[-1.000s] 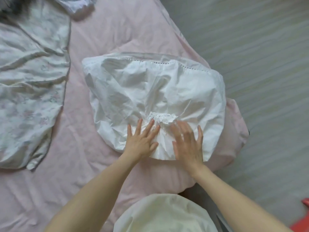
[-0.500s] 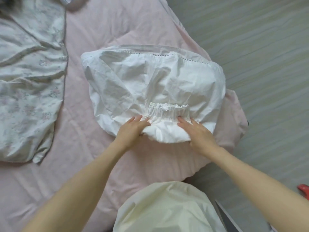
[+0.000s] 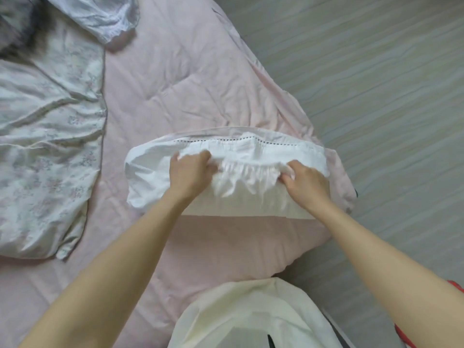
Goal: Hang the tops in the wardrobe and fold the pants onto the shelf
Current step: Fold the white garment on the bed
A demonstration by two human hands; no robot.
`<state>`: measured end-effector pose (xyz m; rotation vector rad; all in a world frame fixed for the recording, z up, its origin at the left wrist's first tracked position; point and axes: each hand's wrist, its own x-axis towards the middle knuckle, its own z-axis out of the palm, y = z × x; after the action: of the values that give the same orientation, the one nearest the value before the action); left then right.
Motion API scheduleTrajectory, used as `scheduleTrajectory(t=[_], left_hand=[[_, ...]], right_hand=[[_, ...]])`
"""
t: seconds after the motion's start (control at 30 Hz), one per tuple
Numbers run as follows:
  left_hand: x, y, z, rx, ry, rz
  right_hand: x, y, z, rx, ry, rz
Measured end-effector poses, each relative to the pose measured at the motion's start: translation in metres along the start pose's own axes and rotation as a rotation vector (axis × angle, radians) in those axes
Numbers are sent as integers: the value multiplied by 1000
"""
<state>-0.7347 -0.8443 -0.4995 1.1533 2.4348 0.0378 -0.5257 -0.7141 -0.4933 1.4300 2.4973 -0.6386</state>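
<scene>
Both hands, left hand [image 3: 189, 172] and right hand [image 3: 305, 182], have folded the white pants [image 3: 241, 194] over.

White pants [image 3: 251, 194] folded over into a wide crumpled band, gathered waistband on top, lying on the pink bedspread [image 3: 175, 84]

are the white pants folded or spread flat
Folded over. The white pants lie doubled on the bed, gathered waistband brought up near the stitched hem, with both hands gripping it.

Pants [image 3: 160, 177] on bed [image 3: 175, 91], right of top [image 3: 45, 146]
</scene>
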Motion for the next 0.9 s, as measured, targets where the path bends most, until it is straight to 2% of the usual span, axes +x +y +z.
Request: scheduleTrajectory(t=[0.1, 0.2, 0.27, 0.37, 0.47, 0.5, 0.53, 0.57, 0.63, 0.77, 0.83, 0.9], left_hand=[[23, 13, 4, -22, 243, -41], [28, 25, 14, -60, 337, 36], [23, 29, 30, -16, 246, 105], [14, 24, 57, 58, 2, 87], [20, 21, 75, 87, -54, 29], [26, 22, 78, 84, -49, 22], [31, 24, 79, 76, -44, 17], [37, 25, 79, 68, -42, 16], [51, 26, 80, 57, -39, 21], [58, 27, 84, 124, 40, 113], [44, 24, 90, 167, 61, 145], [31, 14, 97, 175, 25, 52]], right_hand=[[35, -14, 8, -71, 196, -2], [70, -23, 17, -114, 187, 25], [89, -26, 24, -138, 162, 40], [95, -31, 25, -123, 253, -8], [57, -32, 37, -164, 453, -299], [39, -29, 46, -215, 439, -406], [24, -24, 53, -273, 349, -462], [16, -17, 59, -307, 214, -448], [20, 1, 72, -272, -27, -281], [49, 26, 92, -87, -178, -29], [52, 33, 98, -29, -242, -2], [53, 37, 99, 0, -264, -16]])
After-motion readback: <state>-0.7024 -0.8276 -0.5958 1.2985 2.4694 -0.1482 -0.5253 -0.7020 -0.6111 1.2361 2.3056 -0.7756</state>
